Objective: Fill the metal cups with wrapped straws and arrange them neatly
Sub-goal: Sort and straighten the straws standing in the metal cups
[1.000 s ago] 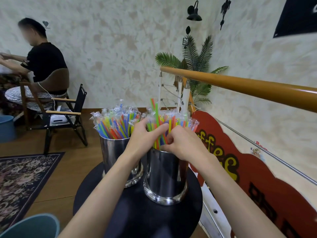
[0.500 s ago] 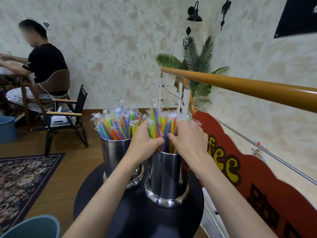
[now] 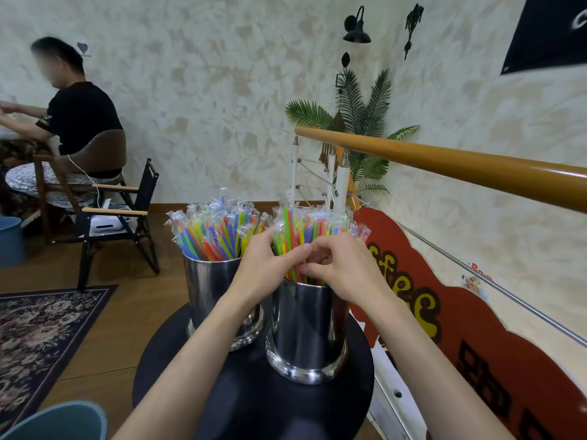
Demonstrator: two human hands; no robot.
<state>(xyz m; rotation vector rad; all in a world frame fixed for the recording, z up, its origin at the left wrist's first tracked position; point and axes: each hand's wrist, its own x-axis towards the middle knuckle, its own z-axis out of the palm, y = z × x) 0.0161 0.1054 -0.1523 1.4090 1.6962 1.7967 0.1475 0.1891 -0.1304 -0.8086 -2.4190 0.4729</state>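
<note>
Over on the far left a seated person in a black shirt [image 3: 81,117] works at another table, a black folding chair [image 3: 120,217] behind them and a patterned dark rug [image 3: 41,331] on the wooden floor. On to the round black bench [image 3: 254,398]: the left shiny metal cup [image 3: 209,296] stands packed with colourful wrapped straws [image 3: 212,230] fanning out of its mouth. Just beside it, nearer the camera, the right shiny metal cup [image 3: 306,331] carries its own bundle of bright wrapped straws [image 3: 314,227]. The left hand [image 3: 266,268] curls its fingers [image 3: 293,257] round that bundle from the left, just above the rim. The right hand [image 3: 344,268] meets it there, fingers [image 3: 313,268] bent in and pinching the straws low down, the two hands touching. Further right, an orange wooden handrail [image 3: 444,160] slants across, a red scalloped sign with yellow lettering [image 3: 444,328] below it.
</note>
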